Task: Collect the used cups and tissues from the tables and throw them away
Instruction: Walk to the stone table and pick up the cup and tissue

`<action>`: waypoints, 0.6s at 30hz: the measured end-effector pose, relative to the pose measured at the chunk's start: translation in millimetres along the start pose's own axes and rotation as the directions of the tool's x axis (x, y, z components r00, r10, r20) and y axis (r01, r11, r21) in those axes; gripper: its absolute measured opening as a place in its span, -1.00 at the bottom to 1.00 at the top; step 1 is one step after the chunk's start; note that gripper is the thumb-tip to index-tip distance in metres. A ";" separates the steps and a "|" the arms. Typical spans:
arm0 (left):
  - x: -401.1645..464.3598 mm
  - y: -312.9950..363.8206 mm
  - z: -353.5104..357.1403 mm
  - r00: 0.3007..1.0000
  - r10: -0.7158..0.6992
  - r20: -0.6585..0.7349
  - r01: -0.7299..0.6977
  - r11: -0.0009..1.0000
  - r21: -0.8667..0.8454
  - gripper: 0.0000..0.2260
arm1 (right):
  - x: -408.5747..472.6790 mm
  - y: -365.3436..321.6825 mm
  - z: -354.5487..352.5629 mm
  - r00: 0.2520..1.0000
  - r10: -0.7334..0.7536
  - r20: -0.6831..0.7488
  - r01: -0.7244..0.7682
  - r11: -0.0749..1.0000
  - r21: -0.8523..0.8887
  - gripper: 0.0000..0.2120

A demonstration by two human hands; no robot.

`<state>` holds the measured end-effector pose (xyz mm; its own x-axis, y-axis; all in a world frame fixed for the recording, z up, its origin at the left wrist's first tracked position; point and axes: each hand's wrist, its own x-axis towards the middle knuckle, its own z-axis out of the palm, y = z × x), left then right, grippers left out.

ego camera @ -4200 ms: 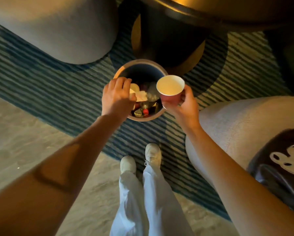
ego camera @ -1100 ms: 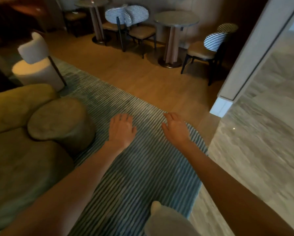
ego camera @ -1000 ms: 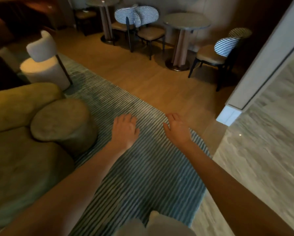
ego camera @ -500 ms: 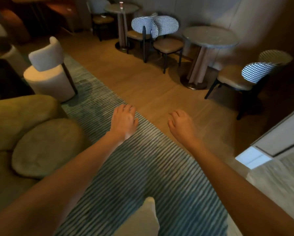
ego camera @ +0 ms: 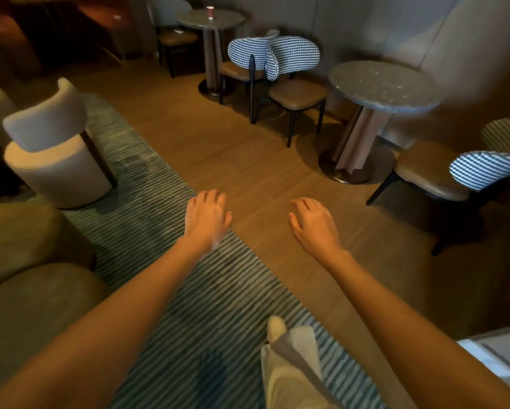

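Left hand [ego camera: 208,218] and right hand [ego camera: 314,224]: both empty, fingers relaxed, above the striped blue-green rug [ego camera: 165,202]. Small red paper cup [ego camera: 210,12]: upright on far round grey stone tabletop [ego camera: 218,20].

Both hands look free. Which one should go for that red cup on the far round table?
Left, probably. The red cup stands on the far table, up and left of centre, more in line with the left hand than the right hand. Both are open and empty, so the edge is slight.
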<state>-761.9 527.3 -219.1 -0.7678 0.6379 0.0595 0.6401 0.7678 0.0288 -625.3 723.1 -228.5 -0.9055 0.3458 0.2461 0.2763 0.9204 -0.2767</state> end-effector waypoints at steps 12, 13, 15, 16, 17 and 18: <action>271.1 -34.4 -2.8 0.981 -0.193 0.023 0.192 0.981 0.041 -0.55 | 317.8 82.2 49.2 0.970 -0.103 0.222 0.101 0.995 0.018 -0.53; 289.9 -42.1 1.6 0.977 -0.212 0.029 0.210 0.977 0.042 -0.54 | 339.1 83.9 59.5 0.967 -0.115 0.229 0.111 0.993 0.028 -0.53; 329.2 -57.8 11.6 0.971 -0.233 0.051 0.232 0.972 0.025 -0.54 | 384.2 86.8 79.9 0.963 -0.127 0.237 0.120 0.992 0.045 -0.54; 349.6 -66.7 17.0 0.971 -0.233 0.057 0.232 0.972 0.021 -0.53 | 407.7 88.0 89.3 0.963 -0.128 0.238 0.120 0.992 0.048 -0.54; 376.1 -78.7 21.4 0.972 -0.227 0.055 0.226 0.974 0.023 -0.53 | 437.0 88.3 99.2 0.964 -0.127 0.233 0.119 0.992 0.047 -0.54; 401.2 -91.1 23.3 0.974 -0.223 0.046 0.222 0.975 0.026 -0.53 | 464.5 87.6 107.2 0.966 -0.127 0.227 0.120 0.992 0.044 -0.54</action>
<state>-1128.9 714.6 -221.1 -0.8918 0.4523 0.0053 0.4523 0.8917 0.0157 -1056.3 944.7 -237.9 -0.9825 0.1759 0.0615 0.1515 0.9464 -0.2853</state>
